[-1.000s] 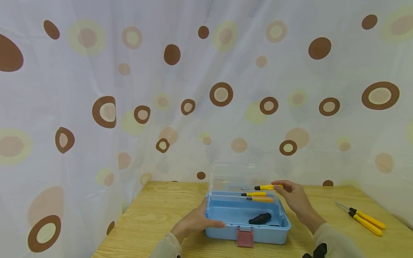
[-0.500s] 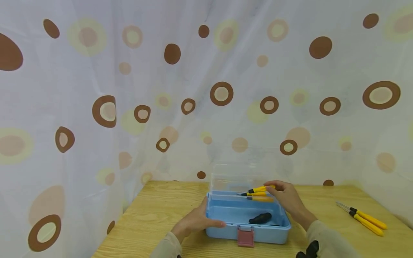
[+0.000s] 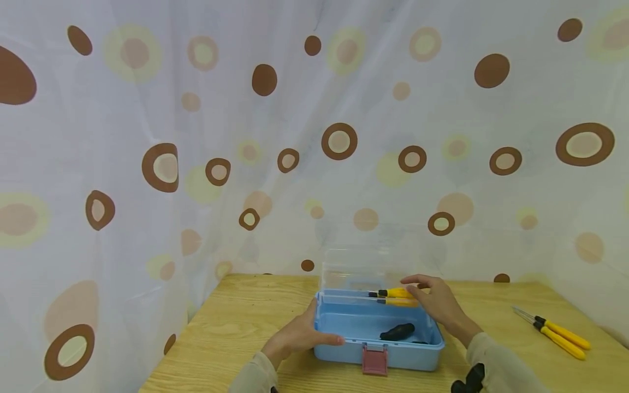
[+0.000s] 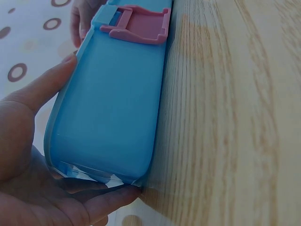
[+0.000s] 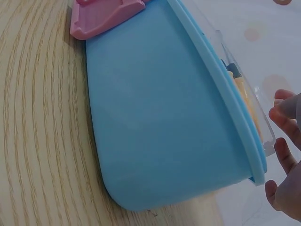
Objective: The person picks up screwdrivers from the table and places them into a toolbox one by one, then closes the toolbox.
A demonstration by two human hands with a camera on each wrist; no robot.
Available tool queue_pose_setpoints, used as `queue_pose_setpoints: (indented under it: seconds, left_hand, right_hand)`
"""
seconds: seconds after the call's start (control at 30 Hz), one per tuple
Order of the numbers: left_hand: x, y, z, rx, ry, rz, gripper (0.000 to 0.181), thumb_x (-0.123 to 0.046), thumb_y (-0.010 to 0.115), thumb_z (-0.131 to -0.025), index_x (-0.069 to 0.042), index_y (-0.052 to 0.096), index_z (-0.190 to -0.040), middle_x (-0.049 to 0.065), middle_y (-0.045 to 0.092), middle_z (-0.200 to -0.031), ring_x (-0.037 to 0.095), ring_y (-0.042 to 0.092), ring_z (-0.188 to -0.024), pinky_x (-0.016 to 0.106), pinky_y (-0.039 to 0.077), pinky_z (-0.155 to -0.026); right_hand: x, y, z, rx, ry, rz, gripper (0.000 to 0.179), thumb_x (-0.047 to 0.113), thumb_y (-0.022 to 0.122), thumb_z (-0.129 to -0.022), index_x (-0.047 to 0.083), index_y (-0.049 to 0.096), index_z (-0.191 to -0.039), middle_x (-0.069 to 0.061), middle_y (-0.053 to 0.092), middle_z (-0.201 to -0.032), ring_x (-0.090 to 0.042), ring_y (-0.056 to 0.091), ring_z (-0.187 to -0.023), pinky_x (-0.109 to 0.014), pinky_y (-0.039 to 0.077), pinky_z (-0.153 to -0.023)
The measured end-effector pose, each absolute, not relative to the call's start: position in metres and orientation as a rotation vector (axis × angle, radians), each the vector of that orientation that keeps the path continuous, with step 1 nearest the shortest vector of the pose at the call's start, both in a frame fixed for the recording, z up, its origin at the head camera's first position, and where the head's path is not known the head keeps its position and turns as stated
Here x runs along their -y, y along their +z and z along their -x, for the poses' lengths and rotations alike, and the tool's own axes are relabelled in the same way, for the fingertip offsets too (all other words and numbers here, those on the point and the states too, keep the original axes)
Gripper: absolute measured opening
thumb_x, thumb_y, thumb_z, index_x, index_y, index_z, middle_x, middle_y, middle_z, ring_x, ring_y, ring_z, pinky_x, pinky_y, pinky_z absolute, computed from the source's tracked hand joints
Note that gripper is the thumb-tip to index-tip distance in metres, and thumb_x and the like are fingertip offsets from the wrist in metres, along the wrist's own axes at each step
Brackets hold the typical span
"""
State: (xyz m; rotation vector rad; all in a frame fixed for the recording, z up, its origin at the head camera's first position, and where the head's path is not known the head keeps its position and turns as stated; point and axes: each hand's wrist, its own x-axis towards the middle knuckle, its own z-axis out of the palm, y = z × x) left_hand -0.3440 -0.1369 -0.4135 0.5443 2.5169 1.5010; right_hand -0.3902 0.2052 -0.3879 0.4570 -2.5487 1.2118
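Note:
A light blue toolbox (image 3: 339,353) with a pink latch (image 3: 375,361) stands on the table, its clear lid (image 3: 361,267) raised at the back. My left hand (image 3: 297,335) holds the box's left end, thumb on the front rim and fingers against the side wall (image 4: 103,103). Several yellow-handled screwdrivers (image 3: 395,292) lie close together on a clear tray along the back of the box. Just right of their handles is my right hand (image 3: 439,305); its fingertips (image 5: 281,112) look loosely bent with nothing between them. Inside the box lies a black handle-shaped object (image 3: 398,332).
Two more yellow-handled screwdrivers (image 3: 560,338) lie side by side on the wooden table (image 3: 236,322) at the right. A white dotted curtain (image 3: 295,109) hangs behind and to the left of the table.
The right hand has moved left and lowered a yellow screwdriver onto the others in the tray, then let it go. The left hand stays on the box.

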Motion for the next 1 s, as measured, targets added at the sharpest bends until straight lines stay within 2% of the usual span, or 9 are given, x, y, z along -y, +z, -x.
queue_pose_setpoints:
  seconds: [0.23,0.5,0.77,1.0]
  left_hand:
    - [0.136,-0.414,0.345,-2.515,1.502,-0.552,0.123,-0.036,0.088,-0.083,-0.015,0.002,-0.167,0.017,0.039,-0.159,0.040,0.048,-0.133,0.067,0.034,-0.109]
    - [0.136,-0.415,0.347,-2.503,1.519,-0.560,0.122,-0.034,0.089,-0.082,-0.017,0.003,-0.167,0.016,0.040,-0.158,0.040,0.049,-0.132,0.067,0.035,-0.108]
    - [0.135,-0.416,0.347,-2.505,1.515,-0.570,0.121,-0.034,0.088,-0.083,-0.017,0.003,-0.167,0.017,0.042,-0.155,0.039,0.051,-0.129,0.066,0.037,-0.107]
    - [0.135,-0.415,0.346,-2.504,1.518,-0.576,0.122,-0.034,0.088,-0.083,-0.017,0.002,-0.167,0.017,0.039,-0.158,0.040,0.049,-0.132,0.067,0.035,-0.108]
  right_hand:
    - [-0.209,-0.386,0.388,2.534,1.159,-0.449,0.025,0.012,0.061,-0.106,0.001,0.071,-0.126,-0.022,0.064,-0.132,-0.036,0.057,-0.110,-0.055,0.052,-0.088]
    - [-0.212,-0.385,0.382,2.515,1.181,-0.446,0.024,0.012,0.061,-0.106,0.001,0.071,-0.125,-0.020,0.066,-0.128,-0.037,0.057,-0.112,-0.057,0.051,-0.092]
    - [-0.216,-0.384,0.379,2.538,1.191,-0.421,0.027,0.016,0.061,-0.107,0.000,0.070,-0.127,-0.020,0.065,-0.129,-0.037,0.057,-0.113,-0.056,0.052,-0.090]
    - [-0.223,-0.382,0.377,2.522,1.186,-0.441,0.029,0.019,0.060,-0.107,0.001,0.070,-0.128,-0.020,0.066,-0.128,-0.038,0.058,-0.114,-0.059,0.051,-0.092]
